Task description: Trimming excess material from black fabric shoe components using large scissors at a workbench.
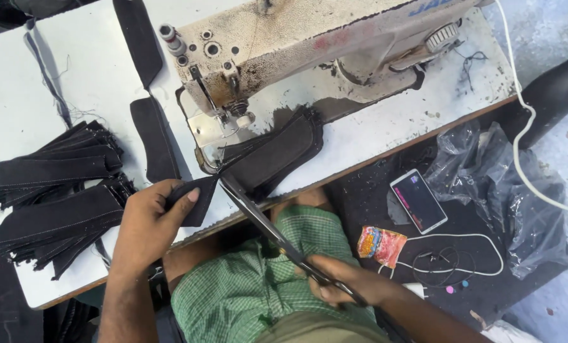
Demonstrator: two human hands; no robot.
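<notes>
At the far left a stack of dark fabric strips (55,197) fans over the white table (17,89); its layers overlap too much to count, and the frame cuts off its left ends. Just beside it the left hand (149,219) pinches one dark fabric piece (195,198) at the table's front edge, thumb on top, fingers curled underneath and hidden. Two more loose dark pieces (153,136) lie behind it, one running out of the top edge. One pair of scissors (265,225) slants from that pinched piece down to the right hand (344,279), its blades nearly closed at the fabric's corner; the fingers are wrapped shut about the handles, which they cover. A further bundle of dark pieces (277,149) rests under the sewing machine (296,51), whose top is cropped. Further right, on dark cloth, lie one phone (418,200), one small colourful packet (380,244), a tangled earphone cable (449,260) and crumpled clear plastic (500,190).
</notes>
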